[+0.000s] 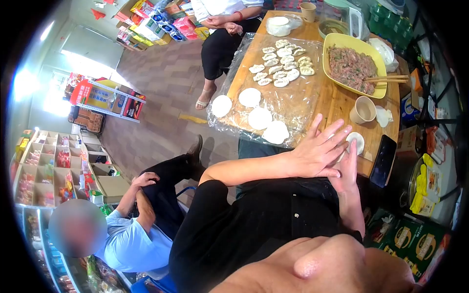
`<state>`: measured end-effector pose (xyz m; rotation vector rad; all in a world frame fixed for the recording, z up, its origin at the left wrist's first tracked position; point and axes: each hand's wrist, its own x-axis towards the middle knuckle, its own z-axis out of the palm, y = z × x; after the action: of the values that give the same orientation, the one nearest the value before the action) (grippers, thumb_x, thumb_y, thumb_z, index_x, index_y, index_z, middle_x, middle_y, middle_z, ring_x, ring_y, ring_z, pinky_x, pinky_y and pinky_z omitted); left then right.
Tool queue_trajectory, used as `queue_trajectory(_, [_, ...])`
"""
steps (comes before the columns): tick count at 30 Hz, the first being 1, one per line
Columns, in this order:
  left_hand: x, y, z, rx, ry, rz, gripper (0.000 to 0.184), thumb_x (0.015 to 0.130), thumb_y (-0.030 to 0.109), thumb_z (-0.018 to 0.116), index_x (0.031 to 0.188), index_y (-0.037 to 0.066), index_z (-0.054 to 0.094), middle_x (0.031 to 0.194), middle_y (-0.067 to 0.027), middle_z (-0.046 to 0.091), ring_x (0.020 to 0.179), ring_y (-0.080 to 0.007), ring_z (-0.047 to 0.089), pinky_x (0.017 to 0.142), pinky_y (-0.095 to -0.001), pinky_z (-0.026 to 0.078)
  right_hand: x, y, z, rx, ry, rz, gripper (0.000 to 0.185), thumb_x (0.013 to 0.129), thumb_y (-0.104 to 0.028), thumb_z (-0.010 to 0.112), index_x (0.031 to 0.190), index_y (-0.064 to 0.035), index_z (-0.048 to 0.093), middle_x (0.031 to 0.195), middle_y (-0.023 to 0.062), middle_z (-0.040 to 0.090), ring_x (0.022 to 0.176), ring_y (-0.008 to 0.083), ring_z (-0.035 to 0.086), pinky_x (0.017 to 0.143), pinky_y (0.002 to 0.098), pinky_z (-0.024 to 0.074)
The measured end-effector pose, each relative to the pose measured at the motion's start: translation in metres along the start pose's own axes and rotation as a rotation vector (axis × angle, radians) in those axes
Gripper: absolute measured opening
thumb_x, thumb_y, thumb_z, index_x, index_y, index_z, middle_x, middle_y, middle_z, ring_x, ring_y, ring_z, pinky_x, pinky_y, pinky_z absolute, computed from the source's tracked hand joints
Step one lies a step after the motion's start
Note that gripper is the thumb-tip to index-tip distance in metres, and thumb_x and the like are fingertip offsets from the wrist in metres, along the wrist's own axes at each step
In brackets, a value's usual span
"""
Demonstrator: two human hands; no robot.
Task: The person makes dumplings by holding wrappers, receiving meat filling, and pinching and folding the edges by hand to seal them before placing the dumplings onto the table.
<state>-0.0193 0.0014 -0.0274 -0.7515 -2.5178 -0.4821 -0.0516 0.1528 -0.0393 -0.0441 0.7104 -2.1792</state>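
My left hand (318,153) is stretched out over the near edge of the table, fingers spread and nothing in them. Close against it, my right hand (346,171) points its straight fingers upward, also holding nothing I can see. A round dough wrapper (357,142) shows just behind the fingers; whether they touch it I cannot tell. More wrappers, such as a white one (260,118), lie on the plastic sheet (303,105) to the left. Beyond them sit rows of folded dumplings (280,61). A yellow bowl (326,63) holds minced filling (349,68), with chopsticks (391,78) resting across its rim.
Near my right hand stand a paper cup (363,110) and a black phone (383,161) at the table's right edge. A stack of wrappers (278,25) lies at the far end. One person (132,234) sits at my left, another (224,24) beyond the table.
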Motion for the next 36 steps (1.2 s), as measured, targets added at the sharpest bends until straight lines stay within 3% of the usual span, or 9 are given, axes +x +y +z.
queue_trajectory(3, [0.000, 0.000, 0.000, 0.017, -0.045, -0.010, 0.070, 0.084, 0.064, 0.051, 0.124, 0.007, 0.059, 0.153, -0.0147, 0.031, 0.143, -0.0370, 0.021, 0.110, -0.0661, 0.004, -0.002, 0.001, 0.001, -0.040, -0.035, -0.014, 0.076, 0.099, -0.060, 0.022, 0.151, -0.0056, 0.018, 0.152, 0.0185, 0.029, 0.142, 0.0299, 0.029, 0.117, 0.0425, 0.0238])
queue_trajectory(11, [0.005, 0.004, 0.007, -0.145, -0.070, 0.023, 0.065, 0.086, 0.064, 0.048, 0.123, 0.012, 0.063, 0.150, -0.0161, 0.035, 0.140, -0.0407, 0.025, 0.110, -0.0661, 0.009, -0.013, -0.008, -0.009, 0.029, 0.137, -0.006, 0.072, 0.098, -0.062, 0.028, 0.144, -0.0067, 0.033, 0.140, 0.0125, 0.045, 0.130, 0.0244, 0.044, 0.110, 0.0419, 0.0344])
queue_trajectory(13, [0.018, -0.002, 0.009, -0.141, -0.008, 0.015, 0.065, 0.091, 0.065, 0.040, 0.124, 0.015, 0.063, 0.149, -0.0175, 0.037, 0.139, -0.0407, 0.026, 0.110, -0.0643, 0.010, -0.022, -0.014, -0.010, 0.115, 0.106, -0.140, 0.066, 0.100, -0.058, 0.030, 0.141, -0.0070, 0.037, 0.138, 0.0125, 0.047, 0.128, 0.0259, 0.047, 0.110, 0.0433, 0.0337])
queue_trajectory(15, [0.044, -0.014, 0.015, -0.110, 0.024, 0.015, 0.053, 0.088, 0.053, 0.055, 0.122, 0.014, 0.063, 0.149, -0.0185, 0.035, 0.139, -0.0417, 0.024, 0.109, -0.0665, 0.009, -0.022, -0.012, -0.045, 0.402, -0.181, -0.215, 0.061, 0.101, -0.054, 0.030, 0.138, -0.0072, 0.040, 0.134, 0.0129, 0.050, 0.129, 0.0276, 0.046, 0.112, 0.0448, 0.0327])
queue_trajectory(16, [0.056, -0.022, 0.021, -0.054, 0.044, 0.008, 0.050, 0.089, 0.052, 0.054, 0.121, 0.014, 0.065, 0.148, -0.0187, 0.037, 0.139, -0.0416, 0.026, 0.110, -0.0642, 0.010, -0.028, -0.019, -0.031, 0.334, 0.074, -0.212, 0.061, 0.101, -0.054, 0.029, 0.138, -0.0078, 0.041, 0.134, 0.0133, 0.051, 0.130, 0.0282, 0.046, 0.113, 0.0449, 0.0315])
queue_trajectory(22, [0.109, -0.058, 0.073, 0.106, -0.059, 0.063, 0.041, 0.085, 0.048, 0.061, 0.107, 0.014, 0.071, 0.145, -0.0187, 0.039, 0.139, -0.0418, 0.023, 0.109, -0.0680, 0.006, -0.046, -0.036, -0.045, 0.267, 0.036, -0.198, 0.085, 0.099, -0.060, 0.018, 0.146, 0.0107, 0.018, 0.148, 0.0299, 0.031, 0.140, 0.0359, 0.031, 0.119, 0.0405, 0.0203])
queue_trajectory(28, [0.120, -0.070, 0.085, 0.231, -0.178, 0.106, 0.044, 0.088, 0.052, 0.056, 0.103, 0.014, 0.072, 0.145, -0.0140, 0.042, 0.140, -0.0398, 0.023, 0.110, -0.0668, 0.003, -0.050, -0.042, -0.053, 0.340, 0.024, -0.217, 0.086, 0.098, -0.061, 0.018, 0.147, 0.0096, 0.017, 0.148, 0.0297, 0.031, 0.140, 0.0364, 0.030, 0.119, 0.0403, 0.0201])
queue_trajectory(30, [0.121, -0.066, 0.083, 0.165, -0.014, 0.086, 0.047, 0.088, 0.054, 0.055, 0.104, 0.013, 0.071, 0.144, -0.0141, 0.043, 0.140, -0.0397, 0.025, 0.110, -0.0670, 0.004, -0.051, -0.044, -0.053, 0.330, 0.033, -0.219, 0.086, 0.098, -0.062, 0.017, 0.147, 0.0091, 0.017, 0.149, 0.0290, 0.031, 0.141, 0.0363, 0.030, 0.118, 0.0406, 0.0202])
queue_trajectory(36, [0.105, -0.068, 0.056, 0.173, 0.092, 0.047, 0.019, 0.082, 0.024, 0.071, 0.099, 0.015, 0.070, 0.137, -0.0093, 0.049, 0.135, -0.0365, 0.034, 0.110, -0.0618, 0.016, -0.050, -0.043, -0.054, 0.299, 0.034, -0.231, 0.072, 0.102, -0.053, 0.016, 0.142, 0.0052, 0.030, 0.143, 0.0292, 0.040, 0.135, 0.0366, 0.039, 0.116, 0.0429, 0.0275])
